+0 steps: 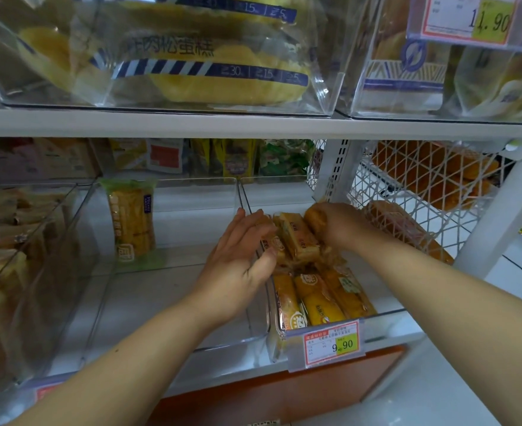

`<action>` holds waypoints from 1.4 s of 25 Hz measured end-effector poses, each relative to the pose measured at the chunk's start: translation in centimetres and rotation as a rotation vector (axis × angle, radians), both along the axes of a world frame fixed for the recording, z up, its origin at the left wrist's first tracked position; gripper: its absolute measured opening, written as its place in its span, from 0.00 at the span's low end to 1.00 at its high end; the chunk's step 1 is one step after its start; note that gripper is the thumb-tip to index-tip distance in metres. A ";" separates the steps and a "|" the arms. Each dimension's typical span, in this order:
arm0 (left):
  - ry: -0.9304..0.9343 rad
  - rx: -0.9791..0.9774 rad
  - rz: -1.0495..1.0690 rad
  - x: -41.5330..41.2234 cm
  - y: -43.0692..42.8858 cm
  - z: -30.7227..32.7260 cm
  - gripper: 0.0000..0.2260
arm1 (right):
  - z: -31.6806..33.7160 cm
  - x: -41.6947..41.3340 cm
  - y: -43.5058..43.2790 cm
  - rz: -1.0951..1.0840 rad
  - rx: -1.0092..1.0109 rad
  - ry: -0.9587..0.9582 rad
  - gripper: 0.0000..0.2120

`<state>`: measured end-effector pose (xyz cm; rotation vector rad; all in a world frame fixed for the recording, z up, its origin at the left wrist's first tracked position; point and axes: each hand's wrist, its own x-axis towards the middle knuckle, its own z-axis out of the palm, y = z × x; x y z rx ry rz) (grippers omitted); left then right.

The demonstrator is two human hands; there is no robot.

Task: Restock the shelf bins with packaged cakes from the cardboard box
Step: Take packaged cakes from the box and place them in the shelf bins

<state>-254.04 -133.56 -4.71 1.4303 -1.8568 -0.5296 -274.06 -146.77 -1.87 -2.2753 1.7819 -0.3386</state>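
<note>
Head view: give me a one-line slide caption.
Both hands, left hand and right hand, press packaged cakes into a clear shelf bin tagged 9.90.

Cakes (296, 233): small yellow-orange wrapped bars, a tilted bunch pressed between my hands, over the back of the bin (385, 315). 3 more cakes in front (318, 298), flat, side by side, ends toward me, at the bin's front wall. Bin is clear plastic, on the lower shelf w/ a 9.90 tag on its front.
</note>
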 end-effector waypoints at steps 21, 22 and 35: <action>-0.249 0.096 0.027 0.1 1.4 2.5 0.27 | -2.9 -1.1 3.5 0.162 0.029 0.059 0.28; -0.269 0.079 0.040 0.3 2.4 3.0 0.27 | -2.7 -0.9 3.9 0.182 0.049 0.112 0.28; -0.607 0.262 -0.043 14.9 28.0 -7.3 0.14 | 3.7 8.8 31.6 0.728 0.601 0.175 0.11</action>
